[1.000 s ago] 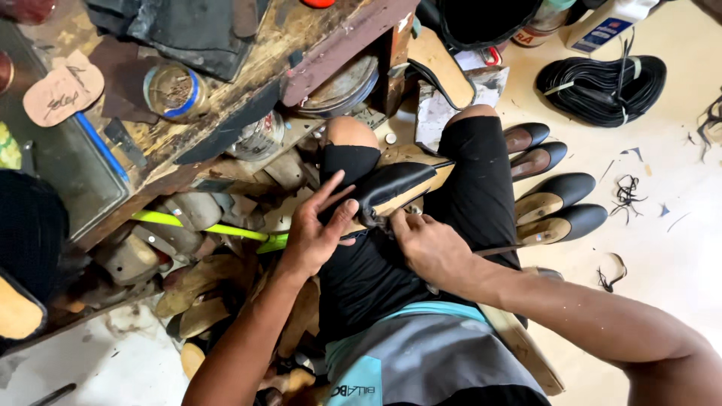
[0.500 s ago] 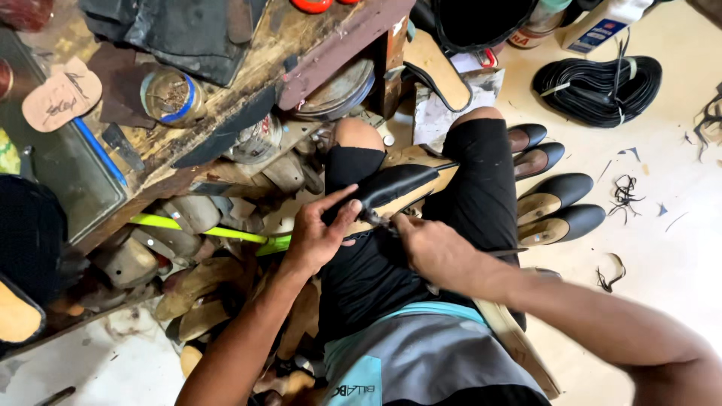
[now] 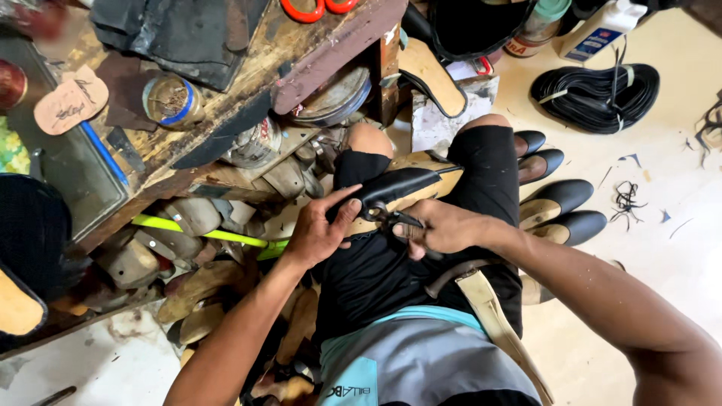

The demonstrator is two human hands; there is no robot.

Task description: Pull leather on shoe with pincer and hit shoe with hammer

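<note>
While our left hand (image 3: 320,233) pins the black shoe (image 3: 395,188) on our lap, our right hand (image 3: 444,228) squeezes pliers (image 3: 387,216) to tug its edge.

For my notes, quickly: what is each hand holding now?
Left hand: fingers pressing the black shoe upper on the lap.
Right hand: closed around pincers.

Seated person seen from above, bare forearms, left hand (image 3: 316,234) and right hand (image 3: 445,227) uncovered, no sleeves showing, black knee-length shorts (image 3: 391,256), grey top with a turquoise band and panel (image 3: 406,359), knees bare
</note>
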